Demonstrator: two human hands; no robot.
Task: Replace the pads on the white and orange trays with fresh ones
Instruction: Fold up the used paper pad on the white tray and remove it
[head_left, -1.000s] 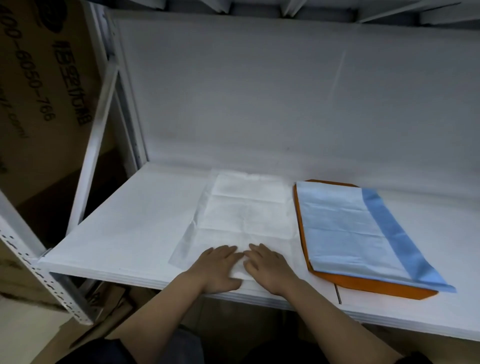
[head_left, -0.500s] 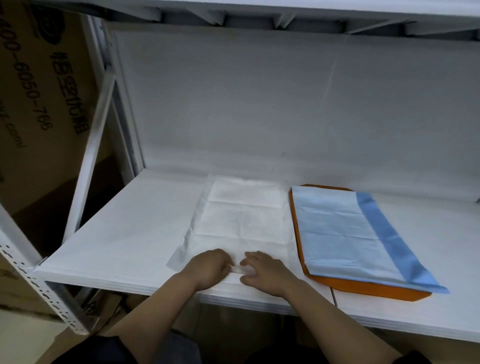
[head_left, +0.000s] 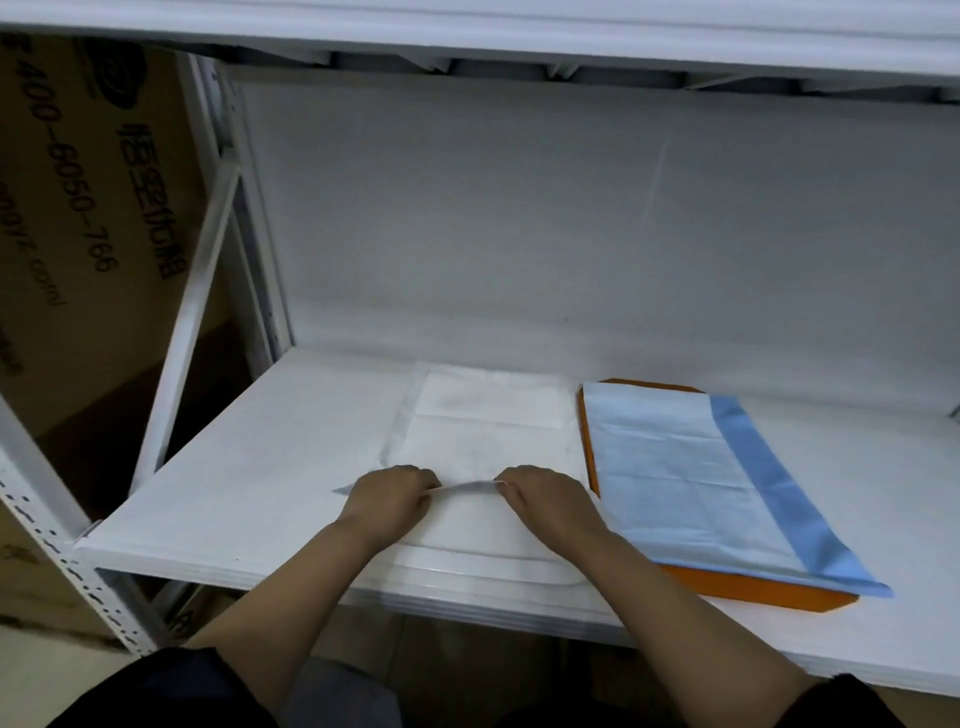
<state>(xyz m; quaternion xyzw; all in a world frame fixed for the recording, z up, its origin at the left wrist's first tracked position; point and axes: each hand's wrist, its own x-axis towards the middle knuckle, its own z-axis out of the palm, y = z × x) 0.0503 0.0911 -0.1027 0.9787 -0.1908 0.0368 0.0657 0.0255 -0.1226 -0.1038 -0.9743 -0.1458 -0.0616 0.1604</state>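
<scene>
A white pad (head_left: 483, 431) lies on the white tray (head_left: 498, 558) in the middle of the shelf. My left hand (head_left: 387, 501) and my right hand (head_left: 545, 501) each grip the pad's near edge, which is lifted off the tray and stretched between them. The bare front part of the white tray shows below my hands. To the right sits the orange tray (head_left: 753, 590), covered by a light blue pad (head_left: 685, 478) with a darker blue strip along its right side.
The trays rest on a white shelf (head_left: 249, 478) with a white back wall and another shelf close above. A white metal rack post (head_left: 62, 561) stands at the left, with a brown cardboard box (head_left: 88, 234) behind it. The shelf's front edge runs just below my wrists.
My hands went from lying flat on the white pad's near edge to gripping it. They have moved apart and lifted the edge, baring the tray's front.
</scene>
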